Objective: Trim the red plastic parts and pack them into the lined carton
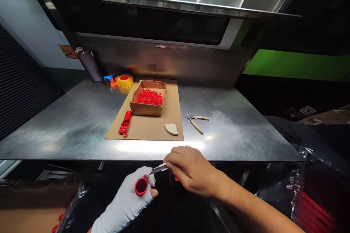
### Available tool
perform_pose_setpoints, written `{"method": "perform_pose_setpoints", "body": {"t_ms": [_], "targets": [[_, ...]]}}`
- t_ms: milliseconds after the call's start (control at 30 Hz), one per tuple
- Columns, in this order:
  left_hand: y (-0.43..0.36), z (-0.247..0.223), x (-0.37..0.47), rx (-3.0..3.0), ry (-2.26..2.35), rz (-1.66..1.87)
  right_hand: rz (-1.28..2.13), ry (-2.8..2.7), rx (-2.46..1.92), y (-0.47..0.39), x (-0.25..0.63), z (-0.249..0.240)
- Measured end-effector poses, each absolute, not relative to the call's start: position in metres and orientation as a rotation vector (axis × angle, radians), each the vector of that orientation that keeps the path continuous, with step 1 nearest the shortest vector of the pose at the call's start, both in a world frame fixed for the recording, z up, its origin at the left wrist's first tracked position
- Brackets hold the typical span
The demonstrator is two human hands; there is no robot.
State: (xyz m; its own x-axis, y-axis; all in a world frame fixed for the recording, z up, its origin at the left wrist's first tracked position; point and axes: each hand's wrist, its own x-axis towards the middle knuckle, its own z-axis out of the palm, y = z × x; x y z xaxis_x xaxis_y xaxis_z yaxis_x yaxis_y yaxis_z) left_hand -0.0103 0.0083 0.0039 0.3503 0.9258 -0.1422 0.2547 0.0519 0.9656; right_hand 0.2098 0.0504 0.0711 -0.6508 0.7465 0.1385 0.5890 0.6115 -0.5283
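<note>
My left hand (127, 194), in a white glove with bare fingertips showing, is closed around a red plastic tube-shaped part (141, 186), its round open end facing me. In my bare right hand (194, 171) is a utility knife (159, 168), the blade pointing left. Its tip is at the upper edge of the red part; whether it touches I cannot tell. A bit of red shows beneath my right hand, its kind hidden. Both hands are just in front of the metal table's (229, 142) near edge.
On a cardboard sheet (147, 129) stand a cardboard box (146, 109) of small red pieces, another red part (125, 123) and a cream quarter-round piece (171, 129). Nippers (197, 121) lie right of it. Yellow tape (124, 81) and a bottle (90, 64) stand at the back left.
</note>
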Motion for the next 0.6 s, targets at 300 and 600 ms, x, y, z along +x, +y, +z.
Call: {"method": "perform_pose_setpoints", "body": {"t_ms": [300,600], "targets": [[0.0083,0.0008,-0.0143,1.662,1.061,0.619,0.296,-2.622,-1.027,0.0496,0.2035,0.0758],[0.0082,0.0075,-0.0087,1.660,1.060,0.580,0.304,-2.664,-1.026,0.0518,0.2043,0.0730]]}}
